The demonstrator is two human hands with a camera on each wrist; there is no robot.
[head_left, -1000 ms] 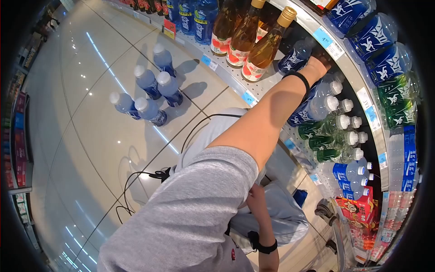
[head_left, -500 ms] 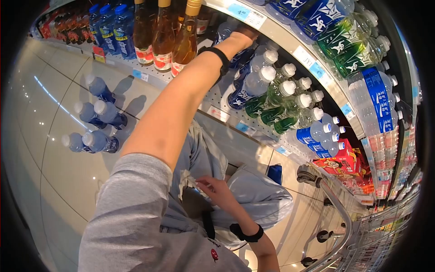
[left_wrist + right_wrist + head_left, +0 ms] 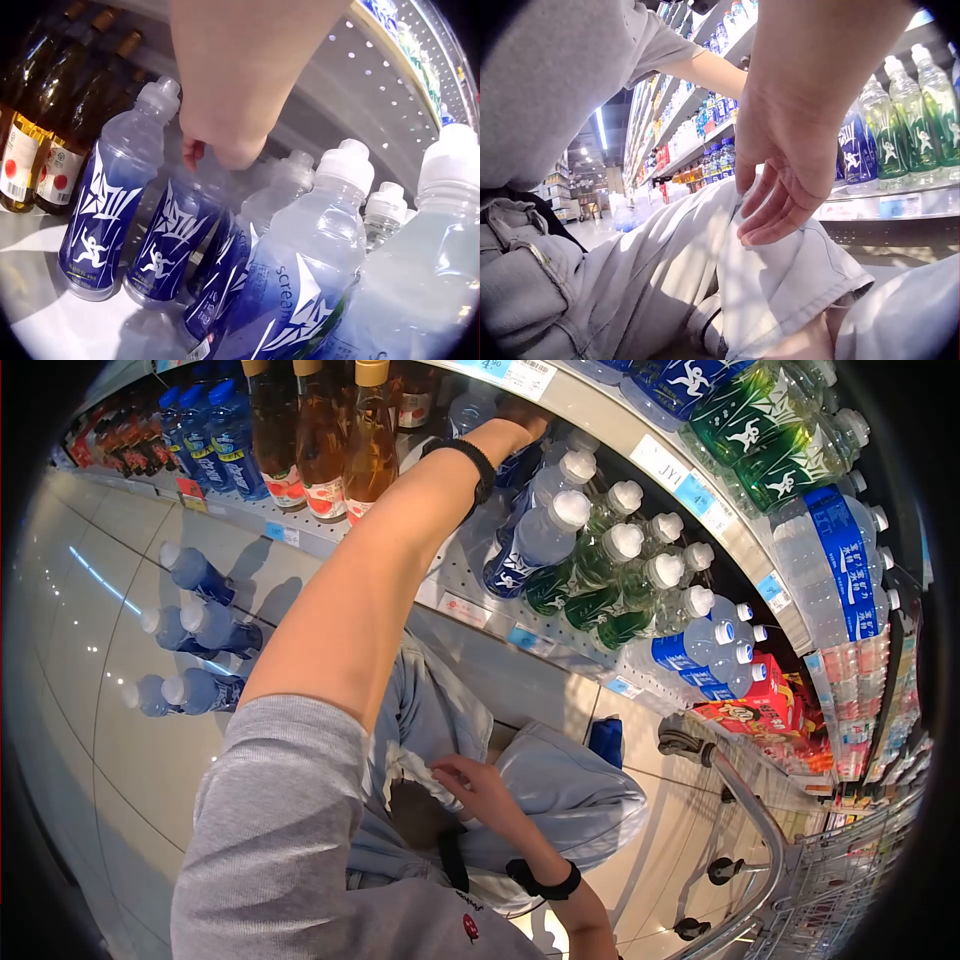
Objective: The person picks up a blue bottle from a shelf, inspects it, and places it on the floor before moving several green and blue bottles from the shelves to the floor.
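Blue bottle [image 3: 169,240]: upright on shelf [image 3: 45,330], second in its row.
Left hand [image 3: 225,139]: directly above it, your fingers curled over its cap.
Right hand [image 3: 791,180]: slack on your trousers [image 3: 667,262], fingers loosely apart.

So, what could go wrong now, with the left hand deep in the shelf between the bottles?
1. The left hand seems to grip the top of a blue-label bottle packed tight among others; pulling it out might tip the neighbour bottle.
2. The glass bottles stand close by on the same shelf; a knock could send one down to break.
3. The floor bottles stand loose beside the person; a careless step might topple them.
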